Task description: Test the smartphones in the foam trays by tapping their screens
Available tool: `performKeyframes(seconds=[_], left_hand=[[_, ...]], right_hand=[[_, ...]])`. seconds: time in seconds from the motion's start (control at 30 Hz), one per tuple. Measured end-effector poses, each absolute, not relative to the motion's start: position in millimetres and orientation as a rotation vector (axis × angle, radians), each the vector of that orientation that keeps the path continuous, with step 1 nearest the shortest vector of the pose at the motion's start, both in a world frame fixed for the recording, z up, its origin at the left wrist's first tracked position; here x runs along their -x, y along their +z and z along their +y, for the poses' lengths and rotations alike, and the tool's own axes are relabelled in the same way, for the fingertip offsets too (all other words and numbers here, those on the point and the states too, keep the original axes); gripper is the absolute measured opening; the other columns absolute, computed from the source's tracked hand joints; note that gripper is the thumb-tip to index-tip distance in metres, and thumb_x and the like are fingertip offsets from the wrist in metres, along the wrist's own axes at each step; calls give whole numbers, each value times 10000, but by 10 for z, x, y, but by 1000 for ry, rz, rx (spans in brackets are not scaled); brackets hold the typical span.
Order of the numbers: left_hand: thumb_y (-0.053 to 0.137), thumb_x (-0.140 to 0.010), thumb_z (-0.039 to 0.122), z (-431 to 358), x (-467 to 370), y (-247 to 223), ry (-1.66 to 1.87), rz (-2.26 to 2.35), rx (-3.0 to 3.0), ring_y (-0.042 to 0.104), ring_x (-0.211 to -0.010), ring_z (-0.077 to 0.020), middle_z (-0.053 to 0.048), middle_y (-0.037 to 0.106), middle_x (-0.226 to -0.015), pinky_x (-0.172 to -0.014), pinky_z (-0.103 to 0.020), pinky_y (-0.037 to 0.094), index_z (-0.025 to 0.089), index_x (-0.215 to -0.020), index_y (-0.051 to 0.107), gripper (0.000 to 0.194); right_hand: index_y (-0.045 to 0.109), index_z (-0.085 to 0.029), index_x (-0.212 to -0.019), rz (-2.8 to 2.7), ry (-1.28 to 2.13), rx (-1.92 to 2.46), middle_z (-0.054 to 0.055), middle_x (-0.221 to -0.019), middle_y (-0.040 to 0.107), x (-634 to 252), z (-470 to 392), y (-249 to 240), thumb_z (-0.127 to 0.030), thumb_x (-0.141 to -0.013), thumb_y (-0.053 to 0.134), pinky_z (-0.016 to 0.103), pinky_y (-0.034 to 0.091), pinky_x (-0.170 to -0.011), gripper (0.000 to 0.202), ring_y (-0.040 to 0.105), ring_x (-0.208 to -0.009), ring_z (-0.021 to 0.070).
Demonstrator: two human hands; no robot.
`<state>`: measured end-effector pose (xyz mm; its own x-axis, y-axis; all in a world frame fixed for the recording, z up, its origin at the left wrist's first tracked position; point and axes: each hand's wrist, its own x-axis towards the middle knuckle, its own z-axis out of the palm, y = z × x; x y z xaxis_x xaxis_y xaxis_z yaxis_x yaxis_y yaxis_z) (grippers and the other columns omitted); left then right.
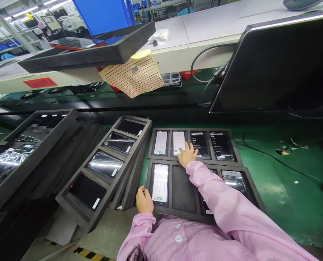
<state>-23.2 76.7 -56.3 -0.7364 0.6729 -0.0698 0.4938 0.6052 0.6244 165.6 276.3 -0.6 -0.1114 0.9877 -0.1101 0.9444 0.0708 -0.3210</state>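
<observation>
My right hand [188,156] reaches over the far foam tray [194,161], its fingers spread. A fingertip is at the lower part of a lit smartphone [178,140] showing a dial pad; I cannot tell if it presses the glass. Another finger lies over a phone with a dark menu screen [200,143]. My left hand [144,200] is loosely curled beside the left edge of the near foam tray [184,192], nothing visible in it. Next to it, a phone with a white keypad screen [160,184] sits in the tray's first slot. My right sleeve hides part of this tray.
On the left, a tilted tray [116,143] of dark-screened phones lies on stacked trays, with another tray [61,139] beyond. A large monitor [281,69] overhangs the upper right. A cable [275,159] crosses the green bench mat [281,203]. A dotted sticker sheet [134,76] hangs from the shelf.
</observation>
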Motion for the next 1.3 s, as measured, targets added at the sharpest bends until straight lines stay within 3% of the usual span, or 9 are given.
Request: performKeyframes(seconds=[0.3, 0.57, 0.83, 1.1, 1.3], left_hand=[[362, -791, 314, 751, 246, -596, 852, 2533, -956, 583, -883, -204, -115, 627, -943, -831, -345, 444, 145, -1001, 549, 327], [365, -791, 315, 749, 250, -601, 835, 2539, -961, 579, -887, -210, -117, 627, -936, -843, -355, 434, 140, -1004, 547, 331], [365, -790, 303, 760, 243, -568, 837, 2542, -946, 585, -882, -209, -117, 632, -924, -829, -348, 440, 136, -995, 553, 324], [369, -792, 304, 760, 239, -574, 839, 2548, -938, 582, -893, -206, -113, 629, -935, -830, -343, 440, 145, -993, 555, 317], [364, -788, 310, 760, 223, -551, 841, 2536, -929, 578, -890, -211, -121, 628, -938, -829, -348, 438, 136, -996, 551, 329]], right_hand=[[587, -310, -1145, -2301, 451, 1956, 22, -1469, 208, -1600, 2792, -19, -268, -779, 383, 604, 146, -991, 421, 118, -1331, 324], [714, -180, -894, -2154, 343, 2046, 83, -1421, 307, -1795, 2769, 33, -241, -751, 395, 569, 188, -991, 355, 191, -1300, 339], [624, -308, -1096, -2334, 454, 1901, 25, -1460, 234, -1618, 2756, -30, -267, -761, 397, 625, 112, -986, 408, 104, -1331, 332], [688, -151, -958, -2191, 341, 2052, 123, -1424, 296, -1732, 2776, 4, -236, -762, 361, 626, 148, -967, 390, 157, -1304, 355], [651, -232, -1047, -2300, 443, 1876, 80, -1450, 254, -1612, 2747, -32, -251, -762, 380, 613, 135, -986, 393, 128, -1329, 326]])
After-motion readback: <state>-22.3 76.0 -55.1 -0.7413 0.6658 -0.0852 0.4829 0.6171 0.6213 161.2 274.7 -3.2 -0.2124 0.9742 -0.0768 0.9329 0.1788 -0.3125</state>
